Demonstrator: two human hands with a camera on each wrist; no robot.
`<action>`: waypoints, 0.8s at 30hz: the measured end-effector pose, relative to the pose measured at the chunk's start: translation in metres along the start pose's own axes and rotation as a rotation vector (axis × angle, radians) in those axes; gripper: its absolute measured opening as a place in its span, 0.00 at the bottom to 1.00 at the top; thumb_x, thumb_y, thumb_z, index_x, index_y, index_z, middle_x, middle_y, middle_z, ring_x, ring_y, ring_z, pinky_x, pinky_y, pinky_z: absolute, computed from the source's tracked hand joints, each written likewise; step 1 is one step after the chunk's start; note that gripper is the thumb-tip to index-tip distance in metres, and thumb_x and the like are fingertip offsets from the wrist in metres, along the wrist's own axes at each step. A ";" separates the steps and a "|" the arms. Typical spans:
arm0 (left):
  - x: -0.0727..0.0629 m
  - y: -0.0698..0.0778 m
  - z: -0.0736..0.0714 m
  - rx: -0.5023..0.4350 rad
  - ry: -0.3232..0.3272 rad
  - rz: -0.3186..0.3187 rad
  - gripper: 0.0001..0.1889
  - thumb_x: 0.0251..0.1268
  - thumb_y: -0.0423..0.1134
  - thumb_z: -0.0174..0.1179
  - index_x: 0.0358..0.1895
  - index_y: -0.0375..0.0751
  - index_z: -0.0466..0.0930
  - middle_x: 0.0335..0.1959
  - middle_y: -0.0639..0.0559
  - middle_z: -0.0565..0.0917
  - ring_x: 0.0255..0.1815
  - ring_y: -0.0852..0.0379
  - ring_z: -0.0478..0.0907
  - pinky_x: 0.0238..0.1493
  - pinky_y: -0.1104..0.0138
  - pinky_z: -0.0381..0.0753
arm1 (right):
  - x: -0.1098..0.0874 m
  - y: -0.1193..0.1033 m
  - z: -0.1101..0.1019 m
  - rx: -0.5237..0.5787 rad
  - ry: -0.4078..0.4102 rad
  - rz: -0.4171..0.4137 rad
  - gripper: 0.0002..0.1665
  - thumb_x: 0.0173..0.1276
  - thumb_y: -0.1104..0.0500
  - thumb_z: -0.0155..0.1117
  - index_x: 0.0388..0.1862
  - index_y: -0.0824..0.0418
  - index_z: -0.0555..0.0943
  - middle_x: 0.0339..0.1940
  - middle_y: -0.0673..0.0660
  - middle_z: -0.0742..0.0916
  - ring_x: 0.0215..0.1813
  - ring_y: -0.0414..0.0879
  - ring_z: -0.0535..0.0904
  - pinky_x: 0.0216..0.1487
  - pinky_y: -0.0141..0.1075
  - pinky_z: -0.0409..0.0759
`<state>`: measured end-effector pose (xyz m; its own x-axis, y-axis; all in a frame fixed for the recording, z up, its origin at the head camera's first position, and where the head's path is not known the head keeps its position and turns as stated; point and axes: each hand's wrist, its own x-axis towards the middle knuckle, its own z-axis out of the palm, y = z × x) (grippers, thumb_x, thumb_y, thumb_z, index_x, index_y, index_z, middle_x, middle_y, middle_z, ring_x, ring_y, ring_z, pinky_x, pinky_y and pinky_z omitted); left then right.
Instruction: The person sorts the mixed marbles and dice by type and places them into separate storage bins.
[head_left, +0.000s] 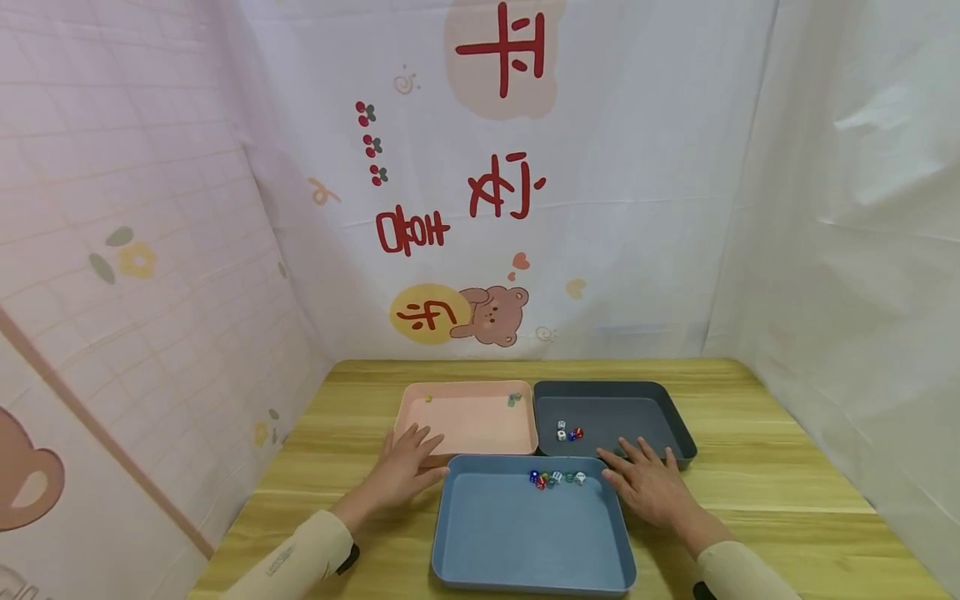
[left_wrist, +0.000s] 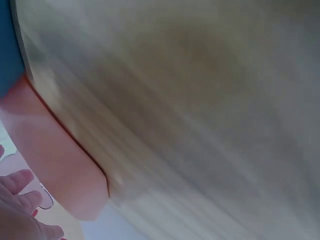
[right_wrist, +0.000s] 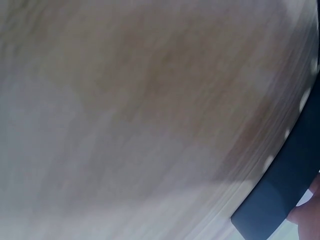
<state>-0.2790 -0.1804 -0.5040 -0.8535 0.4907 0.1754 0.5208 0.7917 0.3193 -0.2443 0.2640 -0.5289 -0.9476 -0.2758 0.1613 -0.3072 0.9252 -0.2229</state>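
Note:
My left hand [head_left: 407, 468] is at the near left corner of the pink tray [head_left: 465, 419], fingers spread and relaxed, holding nothing. Its fingers [left_wrist: 19, 187] also appear beside the pink tray's wall in the left wrist view. Spread out between the dark grey tray [head_left: 637, 408] and the blue tray [head_left: 532, 533], my right hand [head_left: 651, 485] holds nothing either. Several small dice, among them a white die [head_left: 581, 477], lie along the blue tray's far side. A red die [head_left: 578, 432] sits with white and blue ones in the dark tray.
Inside the pink tray are a small yellow piece [head_left: 428, 398] and a little cluster of greenish pieces [head_left: 513, 400]. All three trays stand close together on a wood-grain table [head_left: 765, 483]. A printed white curtain [head_left: 645, 208] hangs behind the table and along its sides.

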 end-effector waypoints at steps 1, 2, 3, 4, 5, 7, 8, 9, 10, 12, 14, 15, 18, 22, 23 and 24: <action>-0.003 0.002 0.001 0.002 -0.005 0.007 0.34 0.72 0.60 0.53 0.72 0.42 0.69 0.73 0.34 0.64 0.76 0.33 0.52 0.68 0.30 0.39 | 0.000 0.000 0.000 0.005 0.000 0.002 0.32 0.78 0.35 0.44 0.70 0.48 0.75 0.72 0.65 0.72 0.73 0.72 0.58 0.63 0.77 0.45; -0.006 0.003 0.001 -0.004 -0.009 0.015 0.34 0.72 0.61 0.53 0.72 0.42 0.69 0.73 0.34 0.64 0.76 0.33 0.51 0.68 0.30 0.39 | 0.001 0.001 0.000 0.005 0.002 0.002 0.32 0.78 0.35 0.43 0.70 0.49 0.75 0.72 0.66 0.72 0.73 0.72 0.58 0.63 0.77 0.45; -0.008 0.005 0.002 -0.008 -0.013 0.027 0.34 0.72 0.62 0.52 0.72 0.43 0.69 0.73 0.33 0.64 0.76 0.33 0.51 0.68 0.30 0.39 | 0.001 0.001 0.000 0.002 0.002 0.002 0.32 0.78 0.35 0.43 0.70 0.49 0.75 0.72 0.66 0.72 0.73 0.72 0.58 0.62 0.77 0.45; -0.011 0.006 0.003 -0.012 -0.018 0.040 0.34 0.72 0.62 0.52 0.72 0.43 0.69 0.73 0.33 0.64 0.76 0.32 0.51 0.67 0.30 0.39 | 0.001 0.002 0.000 0.005 0.001 0.004 0.32 0.78 0.35 0.43 0.70 0.48 0.75 0.72 0.65 0.72 0.73 0.72 0.58 0.63 0.77 0.45; -0.014 0.008 0.005 -0.012 -0.027 0.051 0.35 0.72 0.63 0.51 0.72 0.44 0.69 0.73 0.33 0.63 0.76 0.32 0.50 0.67 0.30 0.39 | 0.000 0.002 0.000 0.003 0.002 0.003 0.32 0.78 0.35 0.43 0.70 0.48 0.75 0.72 0.65 0.72 0.73 0.72 0.58 0.63 0.77 0.45; -0.018 0.010 0.007 -0.005 -0.043 0.071 0.36 0.71 0.64 0.50 0.73 0.45 0.68 0.74 0.33 0.62 0.76 0.32 0.50 0.67 0.29 0.40 | 0.000 0.003 0.001 -0.003 0.005 0.002 0.32 0.78 0.35 0.43 0.70 0.48 0.75 0.72 0.65 0.72 0.73 0.72 0.58 0.62 0.77 0.46; -0.020 0.010 0.008 -0.001 -0.049 0.079 0.36 0.71 0.65 0.50 0.73 0.45 0.67 0.74 0.33 0.61 0.76 0.32 0.50 0.67 0.29 0.41 | 0.000 0.003 0.001 -0.007 0.008 0.001 0.32 0.78 0.35 0.43 0.70 0.48 0.75 0.72 0.65 0.72 0.73 0.72 0.59 0.62 0.77 0.46; -0.021 0.011 0.010 0.004 -0.056 0.085 0.36 0.71 0.65 0.49 0.74 0.45 0.67 0.74 0.33 0.61 0.76 0.32 0.50 0.67 0.29 0.41 | 0.000 0.003 0.002 -0.009 0.010 0.001 0.32 0.78 0.35 0.44 0.70 0.48 0.75 0.72 0.65 0.72 0.73 0.72 0.59 0.62 0.77 0.46; -0.023 0.011 0.011 0.009 -0.060 0.089 0.37 0.72 0.65 0.49 0.74 0.44 0.67 0.75 0.33 0.60 0.76 0.32 0.50 0.67 0.29 0.42 | 0.000 0.003 0.002 -0.012 0.012 0.001 0.32 0.78 0.35 0.44 0.70 0.48 0.75 0.72 0.65 0.72 0.73 0.72 0.59 0.63 0.77 0.46; -0.025 0.012 0.012 0.016 -0.070 0.091 0.37 0.72 0.66 0.48 0.74 0.44 0.66 0.75 0.34 0.59 0.77 0.33 0.50 0.67 0.30 0.44 | -0.001 0.004 0.002 -0.012 0.018 0.003 0.31 0.78 0.36 0.45 0.70 0.48 0.75 0.72 0.65 0.72 0.73 0.72 0.59 0.63 0.77 0.46; -0.026 0.012 0.013 0.012 -0.070 0.093 0.37 0.72 0.65 0.48 0.74 0.43 0.67 0.76 0.35 0.59 0.77 0.33 0.51 0.67 0.30 0.46 | -0.001 0.004 0.002 -0.012 0.025 0.001 0.31 0.77 0.36 0.46 0.70 0.48 0.75 0.71 0.66 0.73 0.73 0.72 0.59 0.63 0.77 0.46; -0.026 0.012 0.014 0.009 -0.070 0.094 0.37 0.72 0.65 0.48 0.74 0.44 0.67 0.76 0.35 0.59 0.76 0.33 0.51 0.67 0.30 0.46 | -0.001 0.004 0.002 -0.013 0.026 0.000 0.31 0.77 0.36 0.46 0.70 0.48 0.75 0.71 0.66 0.73 0.73 0.71 0.59 0.63 0.77 0.46; -0.028 0.011 0.015 0.003 -0.068 0.098 0.36 0.72 0.65 0.48 0.74 0.44 0.66 0.76 0.35 0.58 0.76 0.33 0.51 0.66 0.30 0.46 | -0.001 0.004 0.002 -0.013 0.033 -0.007 0.30 0.77 0.37 0.47 0.69 0.49 0.76 0.71 0.66 0.73 0.73 0.71 0.60 0.63 0.77 0.46; -0.029 0.009 0.016 0.016 -0.044 0.110 0.36 0.72 0.65 0.49 0.74 0.44 0.67 0.76 0.35 0.58 0.76 0.33 0.52 0.66 0.29 0.46 | 0.001 0.003 0.001 -0.003 0.040 -0.020 0.30 0.77 0.37 0.47 0.69 0.49 0.76 0.71 0.66 0.72 0.73 0.71 0.60 0.63 0.76 0.46; -0.029 0.009 0.016 0.025 -0.034 0.115 0.36 0.72 0.65 0.49 0.73 0.44 0.67 0.75 0.35 0.59 0.76 0.33 0.53 0.66 0.29 0.46 | 0.001 0.003 0.001 0.001 0.044 -0.025 0.30 0.77 0.37 0.48 0.69 0.49 0.76 0.71 0.66 0.72 0.73 0.71 0.60 0.63 0.76 0.46; -0.029 0.008 0.015 0.037 -0.025 0.119 0.36 0.72 0.65 0.49 0.73 0.44 0.68 0.75 0.35 0.60 0.75 0.34 0.54 0.66 0.29 0.46 | 0.002 0.002 0.000 0.002 0.050 -0.032 0.30 0.77 0.37 0.49 0.69 0.50 0.76 0.71 0.67 0.72 0.73 0.71 0.61 0.63 0.76 0.46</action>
<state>-0.2494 -0.1824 -0.5209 -0.7849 0.5907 0.1871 0.6194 0.7397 0.2631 -0.2469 0.2654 -0.5292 -0.9317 -0.2918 0.2164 -0.3375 0.9156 -0.2187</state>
